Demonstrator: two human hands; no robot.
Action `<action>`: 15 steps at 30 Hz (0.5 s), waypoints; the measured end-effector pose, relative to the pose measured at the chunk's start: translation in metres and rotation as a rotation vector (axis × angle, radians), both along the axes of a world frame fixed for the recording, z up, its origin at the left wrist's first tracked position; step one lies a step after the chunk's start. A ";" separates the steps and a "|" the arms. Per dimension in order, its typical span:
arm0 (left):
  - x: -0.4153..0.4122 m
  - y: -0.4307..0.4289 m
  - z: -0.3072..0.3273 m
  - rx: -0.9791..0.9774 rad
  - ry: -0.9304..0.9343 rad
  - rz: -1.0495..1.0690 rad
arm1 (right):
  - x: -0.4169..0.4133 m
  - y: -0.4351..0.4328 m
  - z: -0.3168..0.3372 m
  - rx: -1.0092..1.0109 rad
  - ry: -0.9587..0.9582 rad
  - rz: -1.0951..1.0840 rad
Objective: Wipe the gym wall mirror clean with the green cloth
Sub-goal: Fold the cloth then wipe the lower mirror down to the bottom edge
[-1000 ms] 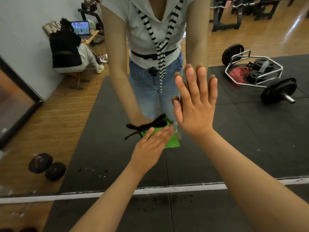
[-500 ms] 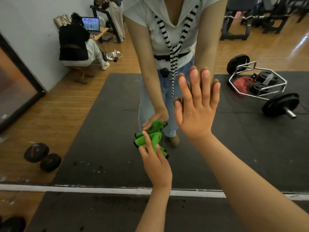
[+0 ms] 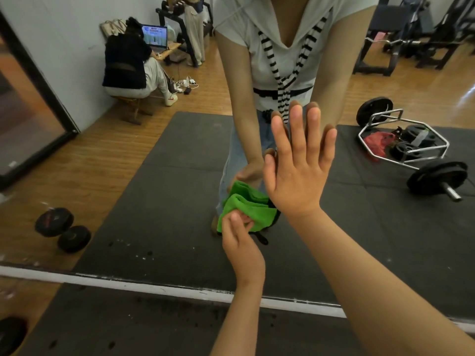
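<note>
**mirror wipe: cloth bunched at the glass, right palm flat on it**

the left hand (image 3: 241,242) grips the green cloth (image 3: 248,209), with thumb and curled fingers pinching a crumpled fold. the cloth is bunched rather than spread. it sits against the lower middle of the gym wall mirror (image 3: 385,240), just below and to the left of the right hand (image 3: 295,173). its reflection shows directly above it. something black hangs under the bundle; what it is cannot be told.

the right hand is flat, fingers straight and slightly spread, palm toward the glass. its fingertips meet their own reflected tips, so it touches the mirror. it holds nothing. the two hands are close together, the right wrist just beside the cloth. whether they touch cannot be told.

the mirror's pale lower frame strip (image 3: 154,286) runs across the view under both forearms. a black rubber floor mat (image 3: 128,327) lies in front of it.

seen in reflection:
- the person's white top and striped scarf (image 3: 282,86)
- a black dumbbell (image 3: 63,229) at left, on the wood floor
- a chrome hex bar (image 3: 361,140) with a black weight plate (image 3: 437,177) at right
- a second person (image 3: 126,62) seated at a laptop (image 3: 155,37) by the far wall
</note>
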State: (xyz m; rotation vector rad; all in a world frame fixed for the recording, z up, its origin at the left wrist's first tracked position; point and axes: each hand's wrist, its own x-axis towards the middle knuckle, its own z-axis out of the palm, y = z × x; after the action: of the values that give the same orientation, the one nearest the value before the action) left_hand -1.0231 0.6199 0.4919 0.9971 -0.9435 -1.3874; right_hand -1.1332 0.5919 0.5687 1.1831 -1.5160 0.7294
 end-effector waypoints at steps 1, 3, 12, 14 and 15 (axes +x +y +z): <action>0.000 -0.004 0.001 0.034 0.005 0.000 | 0.000 0.000 0.000 -0.003 -0.006 0.004; 0.000 -0.011 0.003 0.094 -0.027 0.011 | 0.001 0.000 0.001 -0.007 -0.014 0.008; 0.003 -0.025 0.006 0.146 -0.256 0.064 | -0.001 0.004 0.001 0.032 -0.003 0.015; 0.006 -0.026 0.007 0.091 -0.300 0.068 | -0.002 0.004 0.001 0.027 0.007 0.021; 0.007 -0.028 0.007 0.057 -0.327 0.060 | -0.002 0.004 0.001 0.023 0.009 0.022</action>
State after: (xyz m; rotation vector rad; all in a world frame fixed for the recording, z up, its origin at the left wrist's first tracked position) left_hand -1.0157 0.5923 0.4987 1.3119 -1.1073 -1.2276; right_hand -1.1347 0.5956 0.5692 1.2205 -1.5099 0.7227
